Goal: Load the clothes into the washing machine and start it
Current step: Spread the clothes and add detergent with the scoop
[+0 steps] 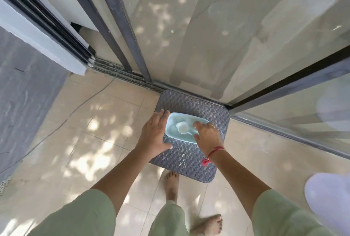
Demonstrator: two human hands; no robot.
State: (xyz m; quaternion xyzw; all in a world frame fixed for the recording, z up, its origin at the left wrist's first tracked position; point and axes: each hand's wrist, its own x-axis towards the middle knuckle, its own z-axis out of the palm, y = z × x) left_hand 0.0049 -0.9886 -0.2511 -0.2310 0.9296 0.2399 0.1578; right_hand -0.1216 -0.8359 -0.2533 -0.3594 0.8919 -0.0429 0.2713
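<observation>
A pale blue open tub (173, 131) with white powder and a white scoop (182, 127) in it sits on a grey woven square surface (187, 157) by the glass door. My left hand (154, 135) lies flat against the tub's left side with straight fingers. My right hand (207, 136) covers the tub's right end, thumb and forefinger spread around it, close to the scoop's handle. No clothes are in view. A white rounded object (329, 197), possibly part of the washing machine, shows at the lower right edge.
Sliding glass doors (227, 36) with dark frames and a floor track stand right behind the woven surface. A grey wall (24, 93) is on the left, and a thin cable (91, 97) runs across the beige tiles. My bare feet (171, 186) are just before the woven surface.
</observation>
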